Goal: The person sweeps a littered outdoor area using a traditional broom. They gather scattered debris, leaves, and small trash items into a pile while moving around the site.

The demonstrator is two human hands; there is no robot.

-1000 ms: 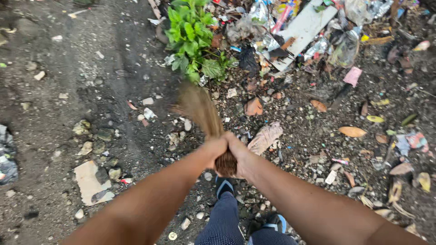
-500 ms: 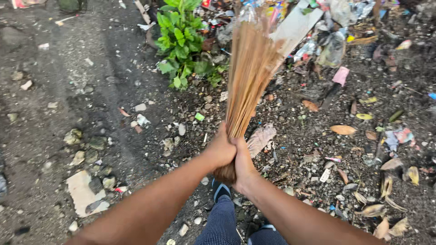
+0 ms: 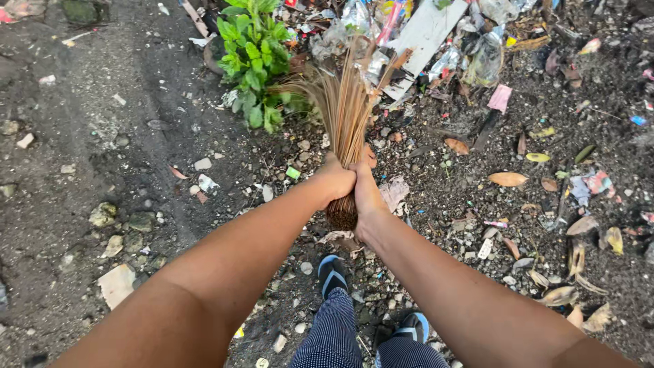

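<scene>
Sandals [image 3: 332,271] and dotted trouser legs [image 3: 334,334] sit at the bottom centre of the frame. Just above them, your left hand [image 3: 336,181] and right hand [image 3: 368,196] are both clenched around the bound end of the stick broom [image 3: 345,116] at mid-frame. Its bristles fan upward toward the green plant [image 3: 253,54] and the litter pile [image 3: 436,41] along the top.

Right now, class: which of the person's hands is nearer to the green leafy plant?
Left. The left hand grips the stick broom on the side facing the green plant; the right hand clasps it on the far side, slightly lower.
</scene>
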